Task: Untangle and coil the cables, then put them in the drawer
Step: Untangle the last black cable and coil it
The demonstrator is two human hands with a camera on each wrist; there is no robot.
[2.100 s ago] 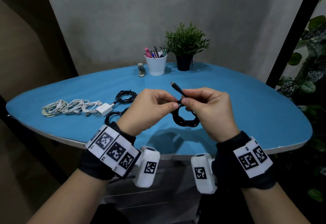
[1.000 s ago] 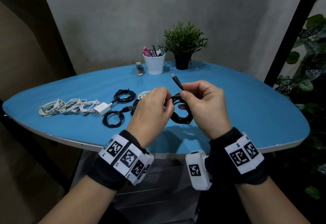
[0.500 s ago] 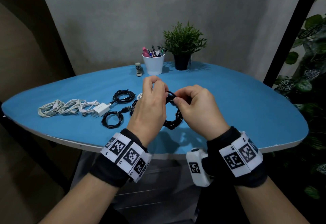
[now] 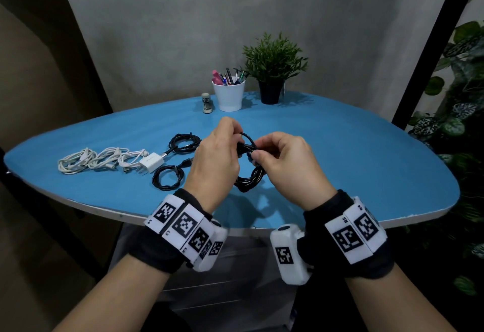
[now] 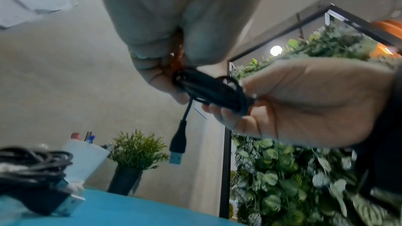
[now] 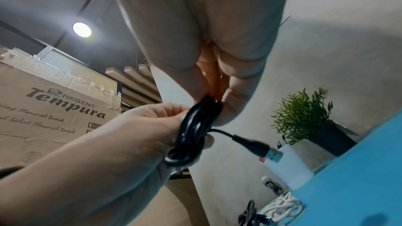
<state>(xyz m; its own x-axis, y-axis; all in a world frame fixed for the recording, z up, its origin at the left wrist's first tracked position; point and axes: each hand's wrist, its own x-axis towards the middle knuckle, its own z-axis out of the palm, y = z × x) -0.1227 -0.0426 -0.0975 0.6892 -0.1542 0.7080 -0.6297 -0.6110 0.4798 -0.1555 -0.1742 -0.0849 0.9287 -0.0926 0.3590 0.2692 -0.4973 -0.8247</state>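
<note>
Both hands hold one coiled black cable (image 4: pixel 250 174) above the blue table (image 4: pixel 353 164). My left hand (image 4: pixel 217 156) grips the coil's left side, and my right hand (image 4: pixel 282 159) pinches its top right. In the left wrist view the coil (image 5: pixel 208 92) runs between both hands and its USB plug (image 5: pixel 177 149) hangs free. The right wrist view shows the same coil (image 6: pixel 191 133) with the plug (image 6: pixel 261 150) sticking out to the right. On the table lie two black coils (image 4: pixel 183 143) (image 4: pixel 167 177), a white charger (image 4: pixel 152 163) and white cable bundles (image 4: pixel 99 160).
A white pen cup (image 4: pixel 229 93), a potted plant (image 4: pixel 272 70) and a small stapler (image 4: pixel 207 102) stand at the table's far edge. Drawer fronts (image 4: pixel 222 292) show under the near edge. Leafy plants (image 4: pixel 458 122) fill the right side; a cardboard box (image 6: pixel 52 109) stands left.
The cable end that stuck up from my right hand has been wound down onto the coil. Both hands have closed in over the coil's top and risen slightly.
</note>
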